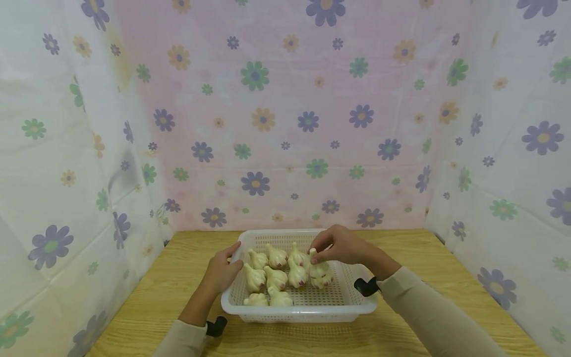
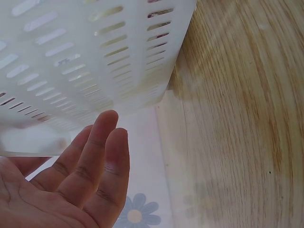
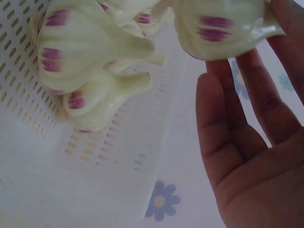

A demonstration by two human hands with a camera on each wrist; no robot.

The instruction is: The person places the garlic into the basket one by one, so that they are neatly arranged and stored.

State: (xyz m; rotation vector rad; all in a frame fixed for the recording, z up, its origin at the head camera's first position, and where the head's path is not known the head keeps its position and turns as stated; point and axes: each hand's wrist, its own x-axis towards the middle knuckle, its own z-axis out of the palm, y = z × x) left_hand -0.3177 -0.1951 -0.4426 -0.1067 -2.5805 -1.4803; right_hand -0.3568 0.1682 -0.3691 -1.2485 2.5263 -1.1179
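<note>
My right hand pinches a garlic bulb by its stem, over the right part of the white plastic basket. In the right wrist view this bulb is pale with purple streaks, and the lower fingers stretch out below it. At the basket's left side, my left hand holds the rim with thumb and index finger. Its other fingers extend below the slotted outer wall in the left wrist view. Several garlic bulbs lie in the basket, mostly left and centre.
The basket stands on a wood-grain table. Flower-printed cloth hangs behind the table and along both sides. Black wrist mounts stick out from both sleeves, the right one close to the basket's right rim.
</note>
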